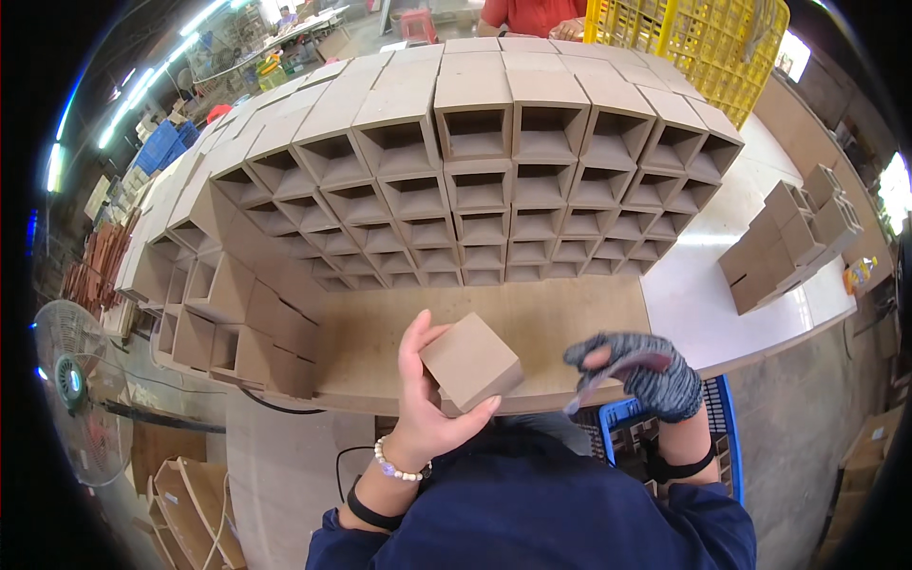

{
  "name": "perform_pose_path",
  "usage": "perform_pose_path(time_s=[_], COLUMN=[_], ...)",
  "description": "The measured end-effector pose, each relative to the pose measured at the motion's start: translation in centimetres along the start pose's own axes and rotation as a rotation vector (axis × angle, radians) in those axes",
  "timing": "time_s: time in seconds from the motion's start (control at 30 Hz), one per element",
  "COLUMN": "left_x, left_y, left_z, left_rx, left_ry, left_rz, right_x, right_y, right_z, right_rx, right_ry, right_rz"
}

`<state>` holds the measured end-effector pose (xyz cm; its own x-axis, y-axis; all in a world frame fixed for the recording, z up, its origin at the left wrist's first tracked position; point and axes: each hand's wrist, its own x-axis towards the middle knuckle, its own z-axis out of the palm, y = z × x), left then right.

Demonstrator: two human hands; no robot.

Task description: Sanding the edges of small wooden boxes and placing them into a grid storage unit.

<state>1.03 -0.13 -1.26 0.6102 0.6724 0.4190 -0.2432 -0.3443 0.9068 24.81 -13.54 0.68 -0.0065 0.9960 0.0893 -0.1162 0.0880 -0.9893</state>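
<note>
Navy shirt (551, 513): by the surface's (579, 304) near edge
Left hand (433, 418): grip clamped around brown box (472, 359)
Right hand (660, 378): gloved grip closed on thin strip (622, 367)

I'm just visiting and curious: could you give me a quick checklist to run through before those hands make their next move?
1. Box held by the bare left hand: ok, between thumb and fingers.
2. Thin curved strip held by the right hand: ok, apart from the box.
3. Both hands gloved: not ok, only the right wears one.
4. Stacked boxes in rows, not toppled: ok.
5. Underside of the held box unmarked: cannot tell, hidden from this view.
6. Fan switched on: cannot tell.
</note>
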Motion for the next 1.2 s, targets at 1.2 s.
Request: perform_pose_path(time_s=[1.2], left_x=[-0.4], left_y=[-0.2], left_z=[-2.8], left_rx=[0.549], left_ry=[0.178], left_rz=[0.130], right_x=[-6.4], right_y=[-15.2], right_z=[-12.8], right_rx=[-1.845], right_ry=[0.791], right_rz=[-0.295])
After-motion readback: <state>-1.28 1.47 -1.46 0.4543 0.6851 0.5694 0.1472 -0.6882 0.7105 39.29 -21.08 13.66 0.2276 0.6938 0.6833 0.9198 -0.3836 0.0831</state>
